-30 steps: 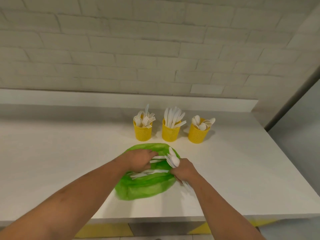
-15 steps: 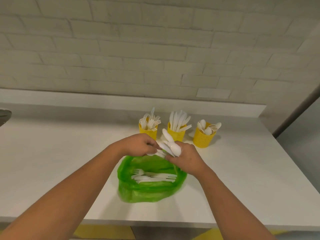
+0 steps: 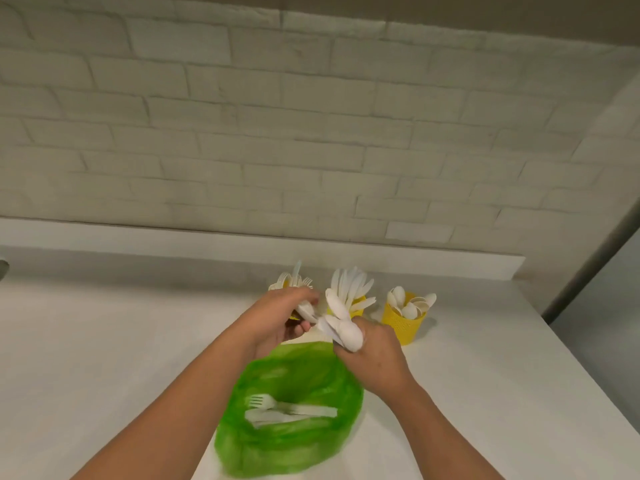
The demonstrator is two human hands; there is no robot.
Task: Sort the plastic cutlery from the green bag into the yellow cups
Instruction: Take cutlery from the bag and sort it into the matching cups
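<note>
Bunch of spoons [image 3: 341, 323] gripped bowls-up in my right hand [image 3: 374, 358]. Left hand [image 3: 273, 323] pinches a white piece [image 3: 306, 311] beside it, likely sorting for yellow cups [image 3: 403, 323] behind. Forks [image 3: 273, 408] lie in green bag [image 3: 287, 445] on table [image 3: 104, 341].

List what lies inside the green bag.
Inside the green bag, a white fork lies flat among a few more white cutlery pieces. They overlap, so their count and types are unclear. The bag's crumpled near wall hides anything tucked beneath it.

Three cups [image 3: 403, 322] stand behind the bag [image 3: 287, 448], forks [image 3: 277, 408] lie in it, and above its far edge my left hand [image 3: 277, 322] and right hand [image 3: 375, 356] hold spoons [image 3: 346, 332].
</note>
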